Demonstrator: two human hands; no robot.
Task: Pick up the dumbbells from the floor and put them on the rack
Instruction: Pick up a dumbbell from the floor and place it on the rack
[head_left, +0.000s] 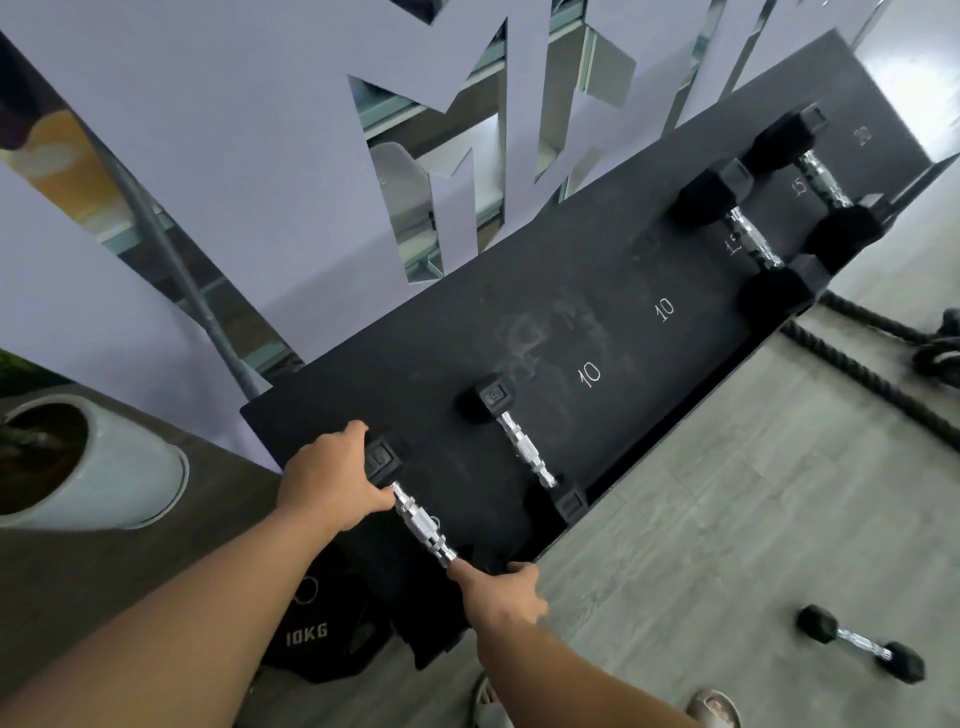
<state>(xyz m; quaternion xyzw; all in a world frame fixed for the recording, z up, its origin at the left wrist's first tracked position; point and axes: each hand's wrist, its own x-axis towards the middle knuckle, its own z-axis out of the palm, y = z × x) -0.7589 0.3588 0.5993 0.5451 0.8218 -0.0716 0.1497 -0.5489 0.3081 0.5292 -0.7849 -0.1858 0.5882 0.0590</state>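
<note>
My left hand is cupped over the far rubber head of a small dumbbell lying at the near left corner of the black rack, its fingers curled round the head and the thumb pressing by the start of the chrome handle. My right hand wraps the near head, which it hides almost wholly; this grip is closed on the head, with one finger stretched along the end of the handle. A raised label on the far head is too small to read.

Chalked on the rack top I read "10" twice, then "15" twice and "20" at the far end. Just beside my dumbbell lies a second small dumbbell, across the rack, its end label unreadable. Two bigger dumbbells sit by the "15" marks: the nearer large one and the farther large one, side by side.

Below the rack's near corner a black weight plate shows "10KG"; the rest of it is in shadow and partly behind my left forearm. One more dumbbell lies on the grey floor well to the right, blurred. A thick black rope trails off the right edge. A pale plant pot stands at left, cut by the frame.
</note>
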